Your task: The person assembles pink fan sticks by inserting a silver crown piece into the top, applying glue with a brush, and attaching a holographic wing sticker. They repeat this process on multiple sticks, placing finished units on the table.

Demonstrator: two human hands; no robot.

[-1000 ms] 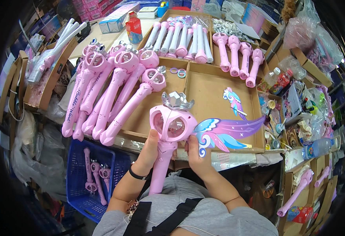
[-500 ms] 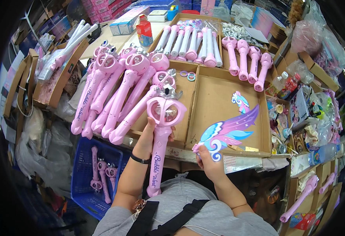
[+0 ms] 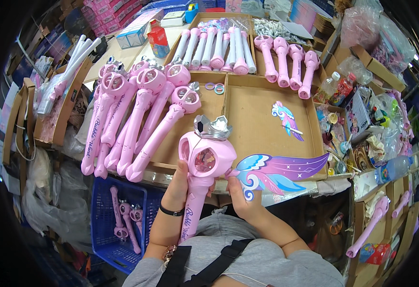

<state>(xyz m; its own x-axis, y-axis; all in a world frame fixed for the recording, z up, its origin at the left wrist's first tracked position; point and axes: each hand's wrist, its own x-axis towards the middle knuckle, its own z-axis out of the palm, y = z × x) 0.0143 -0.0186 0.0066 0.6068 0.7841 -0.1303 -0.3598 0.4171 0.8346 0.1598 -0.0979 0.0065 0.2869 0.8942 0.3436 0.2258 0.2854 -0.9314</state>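
Observation:
Wrapped around the neck of a pink bubble wand (image 3: 204, 155) is my left hand (image 3: 177, 189). The wand stands tilted in front of my body, with a silver crown on top and a clear red-tinted window in its round head. My right hand (image 3: 244, 198) pinches the root of a purple, pink and blue wing (image 3: 281, 173) between thumb and fingers. That root meets the right side of the wand's head; whether it sits in a slot I cannot tell. Another wing (image 3: 287, 119) lies in the cardboard tray (image 3: 247, 103) beyond.
Several crowned pink wands (image 3: 145, 91) are piled at the left on the tray edge. White-handled wands (image 3: 216, 48) and pink handles (image 3: 281, 60) lie behind. Below left, a blue basket (image 3: 118, 251) holds more wands. Bottles (image 3: 326, 86) and clutter crowd the right.
The wand has turned and risen nearer, its head now angled toward the right. My right hand has brought the wing leftward against the wand's head, and the wing swung flatter.

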